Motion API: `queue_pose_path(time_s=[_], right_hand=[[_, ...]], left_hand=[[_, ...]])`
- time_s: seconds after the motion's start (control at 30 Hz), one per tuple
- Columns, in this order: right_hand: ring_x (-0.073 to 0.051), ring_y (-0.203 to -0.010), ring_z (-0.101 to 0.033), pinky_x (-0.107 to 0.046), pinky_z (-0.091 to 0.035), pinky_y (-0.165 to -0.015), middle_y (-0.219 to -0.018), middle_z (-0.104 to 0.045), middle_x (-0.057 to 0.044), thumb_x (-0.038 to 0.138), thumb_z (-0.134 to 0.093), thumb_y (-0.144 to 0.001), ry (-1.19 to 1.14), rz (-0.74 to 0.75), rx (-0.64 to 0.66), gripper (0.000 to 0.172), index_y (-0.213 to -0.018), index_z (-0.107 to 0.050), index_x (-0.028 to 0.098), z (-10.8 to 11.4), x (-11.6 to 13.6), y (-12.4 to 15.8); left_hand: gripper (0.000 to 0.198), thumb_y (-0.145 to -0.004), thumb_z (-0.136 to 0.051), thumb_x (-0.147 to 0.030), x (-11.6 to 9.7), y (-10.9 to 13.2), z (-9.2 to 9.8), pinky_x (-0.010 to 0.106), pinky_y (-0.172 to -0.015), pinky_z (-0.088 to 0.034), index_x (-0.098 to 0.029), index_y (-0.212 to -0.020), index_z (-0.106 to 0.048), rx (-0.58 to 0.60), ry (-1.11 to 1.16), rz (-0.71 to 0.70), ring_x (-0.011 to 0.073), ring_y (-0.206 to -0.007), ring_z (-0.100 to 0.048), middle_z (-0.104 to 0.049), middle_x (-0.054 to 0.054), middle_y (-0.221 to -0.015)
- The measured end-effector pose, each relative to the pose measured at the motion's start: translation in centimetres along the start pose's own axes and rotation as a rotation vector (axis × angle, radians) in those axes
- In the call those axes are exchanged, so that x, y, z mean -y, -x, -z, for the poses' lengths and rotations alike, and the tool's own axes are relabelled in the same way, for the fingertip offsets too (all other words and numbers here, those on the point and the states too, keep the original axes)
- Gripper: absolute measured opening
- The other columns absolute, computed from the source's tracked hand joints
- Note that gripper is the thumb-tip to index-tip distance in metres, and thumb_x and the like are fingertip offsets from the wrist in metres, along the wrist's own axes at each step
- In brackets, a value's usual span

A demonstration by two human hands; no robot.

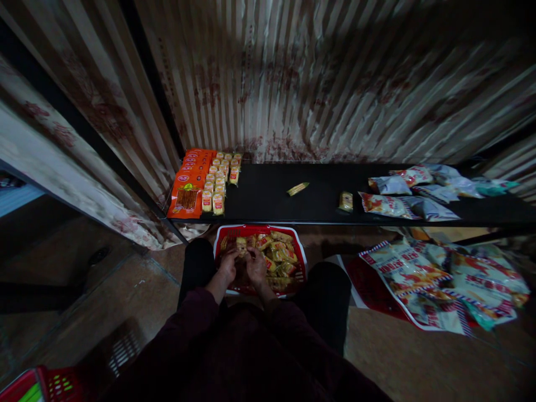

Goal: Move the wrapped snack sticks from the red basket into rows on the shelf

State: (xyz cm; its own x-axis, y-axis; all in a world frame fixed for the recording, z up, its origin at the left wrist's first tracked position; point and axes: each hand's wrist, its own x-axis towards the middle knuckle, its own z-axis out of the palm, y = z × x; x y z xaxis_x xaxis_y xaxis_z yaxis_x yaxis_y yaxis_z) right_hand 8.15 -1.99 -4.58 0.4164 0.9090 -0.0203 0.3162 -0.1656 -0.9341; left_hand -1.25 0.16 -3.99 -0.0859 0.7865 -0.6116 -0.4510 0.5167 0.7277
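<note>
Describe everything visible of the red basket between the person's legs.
The red basket is roughly rectangular with rounded corners, a white rim and slotted walls that look like plastic. It sits upright, holding many small wrapped snacks, at the near side of the black shelf, between the person's legs. The left hand and right hand are over it, close together; whether they touch it is unclear.

Dim, uneven light: the striped curtain [268, 84] bears broad soft shadows, dark sleeves [184, 329] sink toward black, plastic-wrapped snacks [288, 253] glint faintly, and wide-angle stretching smears the outer edges.
</note>
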Motion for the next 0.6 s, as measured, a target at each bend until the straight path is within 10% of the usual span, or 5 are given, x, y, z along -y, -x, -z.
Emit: queue_pose_path(time_s=[0.6], right_hand=[[-0.022, -0.092, -0.061, -0.036, -0.044, -0.090, -0.095, -0.069, -0.012, 0.027, -0.042, -0.079, 0.137, 0.015, 0.007, 0.031, -0.088, -0.069, 0.015, -0.13, 0.15, -0.43]], left_hand=[[0.030, -0.055, -0.066, -0.016, -0.72, 0.55, 0.07, 0.028, -0.085, -0.041, -0.018, -0.085, -0.070, 0.094, 0.068, -0.025, 0.0167, -0.089, -0.061, -0.071, 0.004, -0.092]])
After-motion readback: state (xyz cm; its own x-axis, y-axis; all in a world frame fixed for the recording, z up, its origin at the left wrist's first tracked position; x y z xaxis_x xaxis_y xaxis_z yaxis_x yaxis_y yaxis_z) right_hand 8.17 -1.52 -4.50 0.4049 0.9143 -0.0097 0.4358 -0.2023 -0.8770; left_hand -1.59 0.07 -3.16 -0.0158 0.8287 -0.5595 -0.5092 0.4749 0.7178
